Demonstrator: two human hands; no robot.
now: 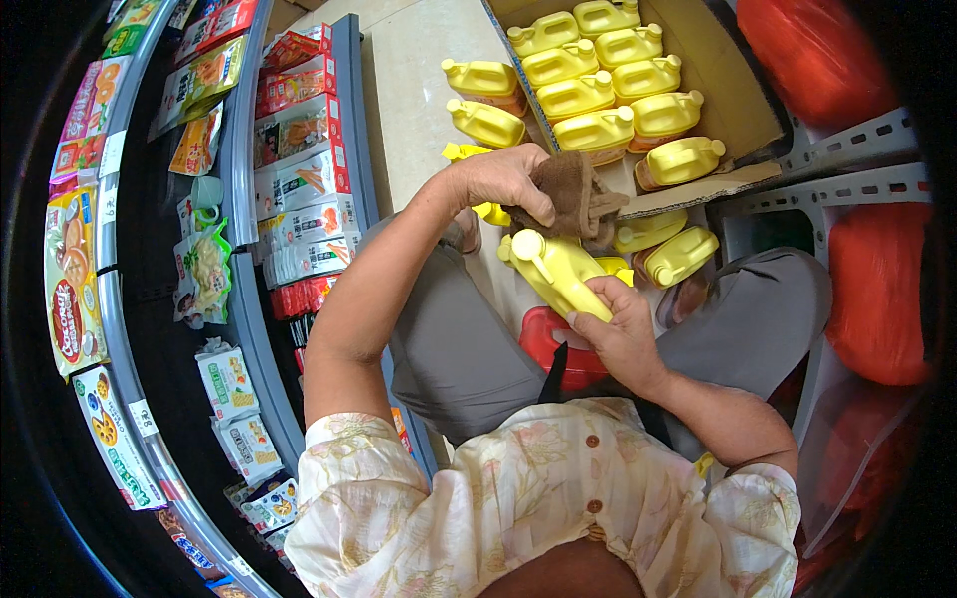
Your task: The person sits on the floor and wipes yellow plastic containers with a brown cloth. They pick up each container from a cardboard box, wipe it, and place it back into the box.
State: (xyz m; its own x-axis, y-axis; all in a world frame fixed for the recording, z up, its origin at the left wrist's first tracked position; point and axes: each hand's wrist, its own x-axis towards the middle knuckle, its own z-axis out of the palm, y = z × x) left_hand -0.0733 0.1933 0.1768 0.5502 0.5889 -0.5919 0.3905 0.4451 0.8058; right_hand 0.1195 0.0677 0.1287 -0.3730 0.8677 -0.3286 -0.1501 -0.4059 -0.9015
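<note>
My left hand (508, 183) grips a bunched brown cloth (567, 196), pressed near the top of a yellow plastic jug (557, 269). The jug tilts in front of me, its round cap towards the left. Around its lower end, my right hand (624, 336) holds it steady. Whether the cloth touches the jug's side is hard to tell, as the fingers cover part of it. More yellow jugs (665, 254) stand on the floor just beyond my hands, partly hidden by the cloth and the held jug.
Several yellow jugs (594, 134) stand in an open cardboard box (736, 112) ahead. Others (486, 123) line its left side. Snack packets (303, 179) fill shelves (351, 112) at left. Red bags (878, 291) sit on a metal rack (860, 187) at right. A red plastic seat (542, 340) shows between my legs.
</note>
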